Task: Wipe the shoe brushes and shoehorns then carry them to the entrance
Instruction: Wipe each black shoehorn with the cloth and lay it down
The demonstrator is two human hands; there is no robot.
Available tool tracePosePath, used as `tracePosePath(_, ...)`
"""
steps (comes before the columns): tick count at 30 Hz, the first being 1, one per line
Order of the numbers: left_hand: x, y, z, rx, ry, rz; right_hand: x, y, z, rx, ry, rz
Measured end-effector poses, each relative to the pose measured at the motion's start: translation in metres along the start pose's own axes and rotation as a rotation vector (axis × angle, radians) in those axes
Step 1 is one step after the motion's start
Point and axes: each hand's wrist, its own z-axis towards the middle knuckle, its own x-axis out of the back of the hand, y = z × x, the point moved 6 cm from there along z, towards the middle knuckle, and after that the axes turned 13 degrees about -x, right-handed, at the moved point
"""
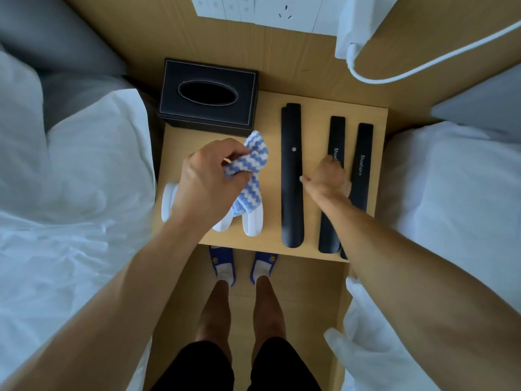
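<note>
Bare forearms, black shorts, and 2 blue slippers over white socks.

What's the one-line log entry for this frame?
left hand: holds cloth | right hand: on middle shoehorn | brushes: on nightstand | stage: wiping

Striped cloth in left hand, right hand on middle shoehorn.

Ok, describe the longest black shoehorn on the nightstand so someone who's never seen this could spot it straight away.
Find the wooden nightstand between the two white beds, with a black tissue box at its back left corner. Three black shoehorns lie side by side on its right half. The longest shoehorn is the leftmost, nearest the striped cloth, and it alone carries a small white dot instead of printed lettering.
</note>
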Motion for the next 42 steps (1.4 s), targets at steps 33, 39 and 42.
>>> tracePosePath(33,0.124,0.043,-0.053,-0.041,0.2,-0.076,0.06,-0.021,-0.185,0.086,-1.138,1.282)
tracePosePath(39,0.173,0.072,-0.063,-0.11,0.322,-0.111,0.114,-0.032,-0.242,0.322,-1.15,1.246)
tracePosePath(42,0.191,0.087,-0.066,-0.13,0.371,-0.139,0.145,-0.038,-0.262,0.408,-1.085,1.25)
